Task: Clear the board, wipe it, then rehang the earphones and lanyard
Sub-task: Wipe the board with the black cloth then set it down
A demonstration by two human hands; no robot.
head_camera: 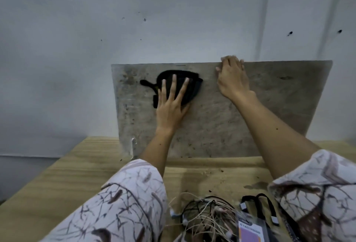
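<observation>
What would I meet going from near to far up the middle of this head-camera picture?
Earphones and lanyard on the table → board standing on it → left hand pressing a black cloth, right hand on the board's top edge → wall.

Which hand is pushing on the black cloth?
The left hand. Its straight fingers press the black cloth flat against the board. The right hand has no cloth; it rests at the board's top edge.

Both sleeves (123,203) loose, pushed up: pale pink-white fabric, dark branch-like line print. Forearms and hands bare.
</observation>
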